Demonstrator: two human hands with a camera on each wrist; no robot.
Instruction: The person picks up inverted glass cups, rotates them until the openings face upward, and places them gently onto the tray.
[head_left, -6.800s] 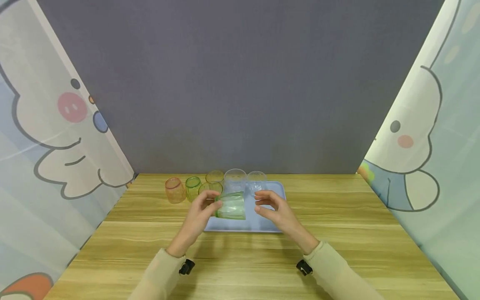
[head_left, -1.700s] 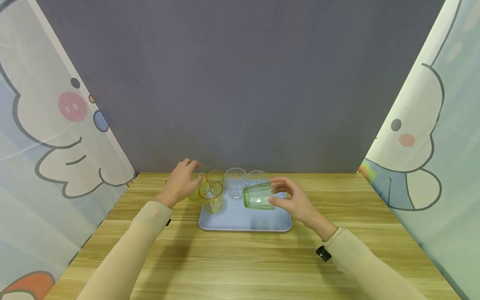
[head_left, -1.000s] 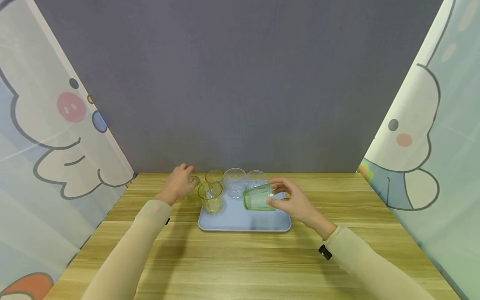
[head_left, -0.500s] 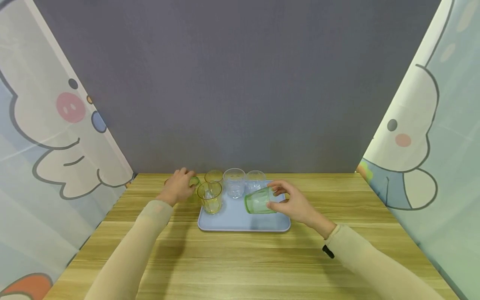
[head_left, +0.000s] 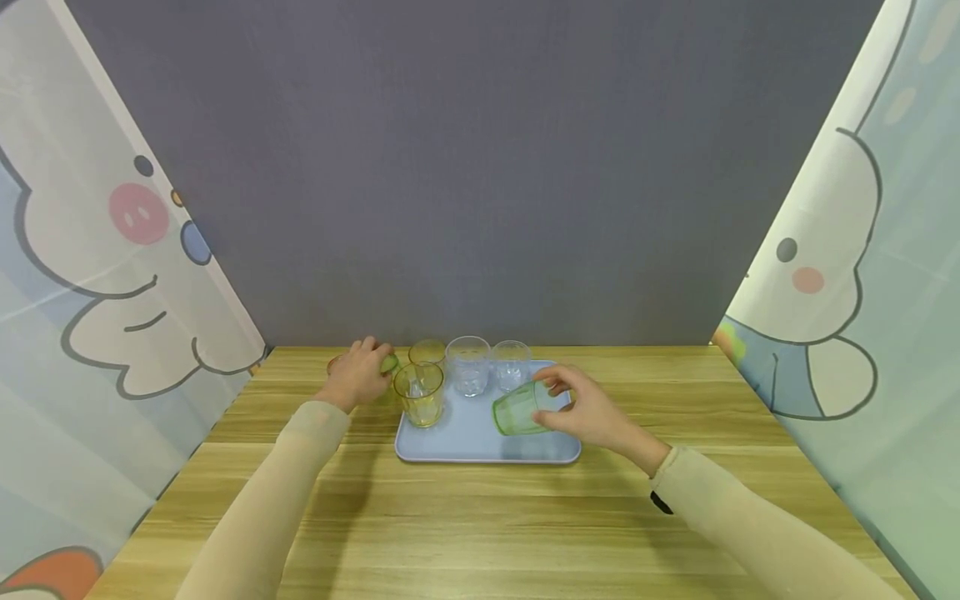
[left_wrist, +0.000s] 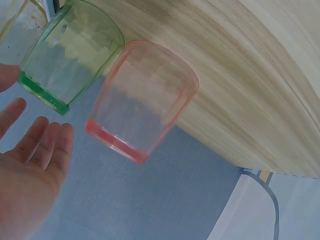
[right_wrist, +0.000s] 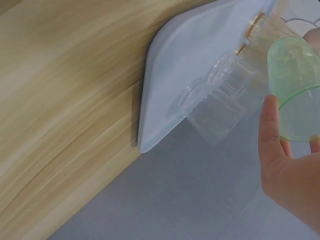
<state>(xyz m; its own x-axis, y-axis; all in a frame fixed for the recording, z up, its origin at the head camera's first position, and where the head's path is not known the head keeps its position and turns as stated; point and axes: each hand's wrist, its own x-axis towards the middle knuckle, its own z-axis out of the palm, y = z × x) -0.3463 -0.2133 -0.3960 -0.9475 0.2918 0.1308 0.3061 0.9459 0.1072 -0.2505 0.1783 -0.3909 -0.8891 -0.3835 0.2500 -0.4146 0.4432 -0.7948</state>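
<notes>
I see the right hand (head_left: 583, 410) pinching the held green glass (head_left: 514, 410) near its mouth; the glass is above the blue tray (head_left: 480, 447), tilted, its base pointing down and left. The left hand (head_left: 358, 375) is beyond the left edge of the tray, thumb and fingers spread at the upturned base of a second green glass (left_wrist: 72, 55), which stands mouth down on the table (head_left: 450, 533). I cannot tell from my feed whether they touch it. Further left of the tray, just beside that one, I make out a red glass (left_wrist: 145, 100), also inverted. On the tray, an amber glass (head_left: 422, 398) stands upright at the left; along the back I find another amber glass (head_left: 427, 351) and two clear glasses (head_left: 468, 368). Behind the tray and table rises a grey panel (head_left: 480, 167), with cartoon curtains (head_left: 810, 375) on both sides.
</notes>
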